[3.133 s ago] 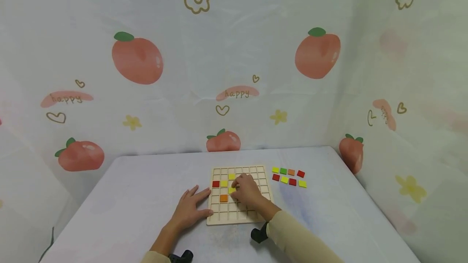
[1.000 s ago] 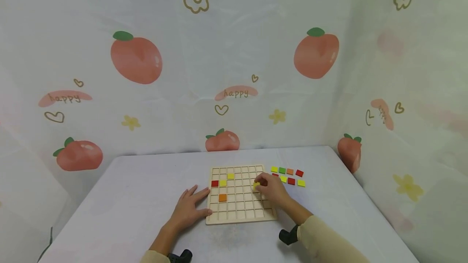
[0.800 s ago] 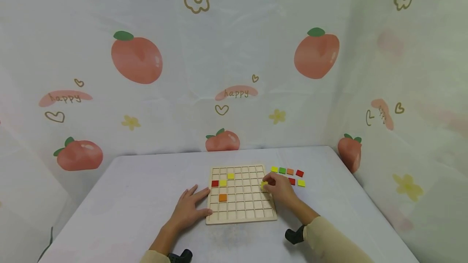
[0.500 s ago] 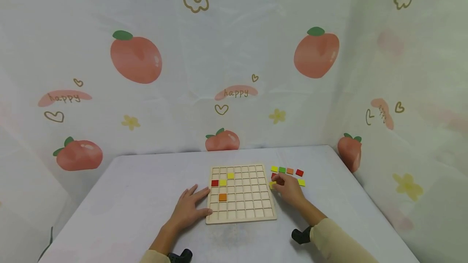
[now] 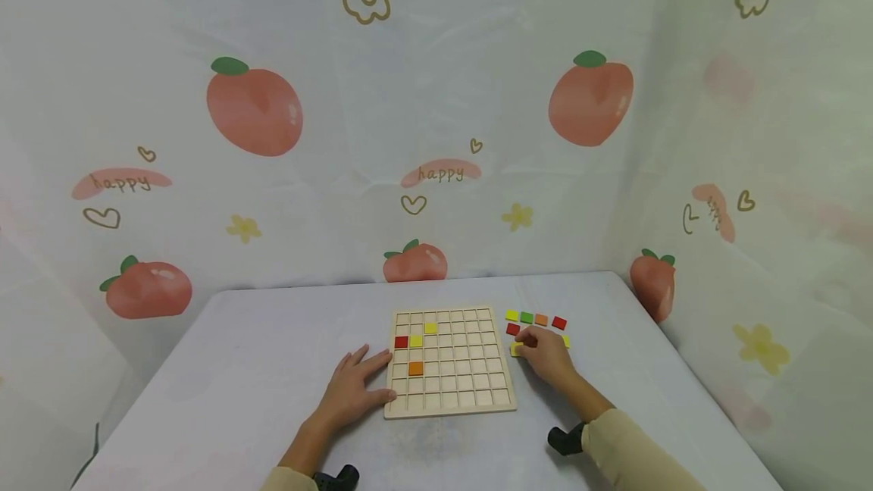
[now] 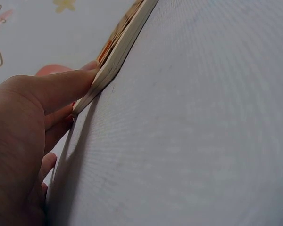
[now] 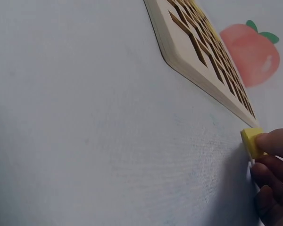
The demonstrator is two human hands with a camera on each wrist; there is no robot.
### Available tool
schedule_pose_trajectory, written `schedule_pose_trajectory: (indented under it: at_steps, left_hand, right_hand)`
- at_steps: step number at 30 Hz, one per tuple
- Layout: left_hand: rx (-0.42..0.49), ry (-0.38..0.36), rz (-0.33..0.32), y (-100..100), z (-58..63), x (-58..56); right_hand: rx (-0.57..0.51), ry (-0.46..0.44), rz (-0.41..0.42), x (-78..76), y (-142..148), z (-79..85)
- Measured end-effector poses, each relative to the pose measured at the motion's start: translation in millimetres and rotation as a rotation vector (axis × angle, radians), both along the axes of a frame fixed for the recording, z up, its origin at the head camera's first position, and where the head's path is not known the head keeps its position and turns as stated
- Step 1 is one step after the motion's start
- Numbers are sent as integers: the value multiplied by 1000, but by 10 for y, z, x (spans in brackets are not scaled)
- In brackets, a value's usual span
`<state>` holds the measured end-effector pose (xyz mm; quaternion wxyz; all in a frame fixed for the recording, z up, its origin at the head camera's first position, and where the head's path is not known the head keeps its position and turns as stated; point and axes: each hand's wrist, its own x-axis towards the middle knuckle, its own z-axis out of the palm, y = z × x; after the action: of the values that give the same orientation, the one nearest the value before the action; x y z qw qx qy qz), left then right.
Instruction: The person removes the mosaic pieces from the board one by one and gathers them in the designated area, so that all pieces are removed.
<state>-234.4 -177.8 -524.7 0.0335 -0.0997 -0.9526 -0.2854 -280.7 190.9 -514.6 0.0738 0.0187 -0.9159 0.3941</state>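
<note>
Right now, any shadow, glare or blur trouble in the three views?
Head: soft light, no strong glare, lines of the wooden grid board legible; left wrist: shadow on the white cloth beside the left hand, faint ripples in the weave; right wrist: dim, dark shadow beside the right hand, yellow tile easy to pick out.

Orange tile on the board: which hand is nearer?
Left. The left hand touches the left edge of the wooden board, just left of the orange tile; the right hand is farther off, beyond the board's right edge, pinching a yellow tile.
</note>
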Motion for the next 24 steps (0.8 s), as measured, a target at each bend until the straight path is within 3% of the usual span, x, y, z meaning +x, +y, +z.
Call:
schedule_pose_trajectory:
  at_steps: [15, 24]
  left_hand:
    - [-5, -1, -3, -3, -23, -4]
    - [-15, 5, -8, -5, -14, -4]
  right_hand:
    - [9, -31, -36, -109, -19, 73]
    - [26, 86, 50, -189, -164, 126]
